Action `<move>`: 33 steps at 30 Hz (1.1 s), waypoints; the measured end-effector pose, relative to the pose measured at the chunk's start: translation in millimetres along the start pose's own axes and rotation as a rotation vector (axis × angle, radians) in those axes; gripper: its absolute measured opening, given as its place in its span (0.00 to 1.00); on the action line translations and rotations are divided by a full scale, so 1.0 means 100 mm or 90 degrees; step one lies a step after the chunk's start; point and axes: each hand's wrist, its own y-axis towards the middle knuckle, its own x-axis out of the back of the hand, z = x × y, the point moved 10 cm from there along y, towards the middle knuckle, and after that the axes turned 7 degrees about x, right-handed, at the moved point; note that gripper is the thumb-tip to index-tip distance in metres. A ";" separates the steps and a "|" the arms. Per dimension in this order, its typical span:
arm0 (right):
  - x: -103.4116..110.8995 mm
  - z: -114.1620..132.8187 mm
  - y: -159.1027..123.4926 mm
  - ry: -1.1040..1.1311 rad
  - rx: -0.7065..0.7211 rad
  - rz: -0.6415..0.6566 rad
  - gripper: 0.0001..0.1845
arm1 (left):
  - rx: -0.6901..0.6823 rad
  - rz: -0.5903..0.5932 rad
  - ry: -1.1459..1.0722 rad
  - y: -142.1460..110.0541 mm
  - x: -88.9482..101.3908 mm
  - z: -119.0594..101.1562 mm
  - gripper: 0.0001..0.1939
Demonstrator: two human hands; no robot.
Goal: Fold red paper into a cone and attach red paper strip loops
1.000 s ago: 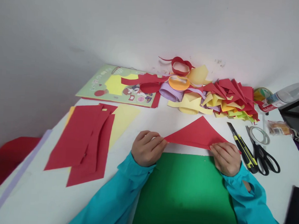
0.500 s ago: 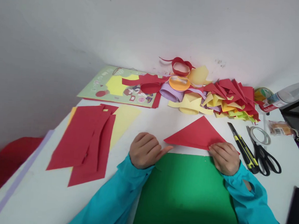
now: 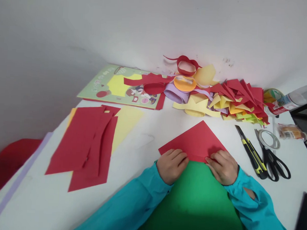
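Note:
A folded piece of red paper (image 3: 196, 140) lies in front of me, its point toward the wall and a narrow folded strip along its near edge. My left hand (image 3: 172, 165) grips that near edge on the left, fingers curled. On the right part of the same edge, my right hand (image 3: 222, 166) pinches the paper between thumb and fingers. Beneath both hands is a green sheet (image 3: 202, 201), partly covered by my forearms. The paper's lower corners are hidden behind my hands.
Red paper sheets (image 3: 81, 142) lie at left. A picture book (image 3: 98, 87) and folded paper pieces (image 3: 244, 96) stand along the wall. At right are a utility knife (image 3: 252, 154), scissors (image 3: 272, 162), a tape roll (image 3: 269, 139) and a plastic bottle (image 3: 295, 99).
My left hand has moved right and taken hold of the paper's near edge. My right hand has shifted slightly left. The paper has shifted toward me and now shows a folded strip.

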 end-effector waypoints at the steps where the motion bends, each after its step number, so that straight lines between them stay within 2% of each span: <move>1: 0.00 -0.01 0.00 0.005 -0.004 0.003 0.09 | 0.009 0.005 0.006 0.00 0.00 0.00 0.08; 7: 0.00 -0.08 -0.03 0.037 -0.063 0.008 0.08 | 0.062 0.025 0.037 -0.02 -0.02 -0.01 0.09; 11: -0.01 -0.14 -0.04 0.049 -0.108 0.000 0.08 | 0.107 0.028 0.011 -0.02 -0.03 0.07 0.09; 20: -0.14 -0.28 -0.05 -0.018 -0.202 0.043 0.13 | 0.145 0.005 -0.034 -0.01 -0.05 0.24 0.10; 26: -0.15 -0.25 -0.04 -0.069 -0.175 0.046 0.13 | 0.104 -0.006 0.074 0.01 -0.05 0.11 0.10; 33: -0.12 -0.18 -0.01 -0.128 -0.145 0.043 0.12 | 0.115 -0.007 0.074 0.01 -0.06 0.09 0.11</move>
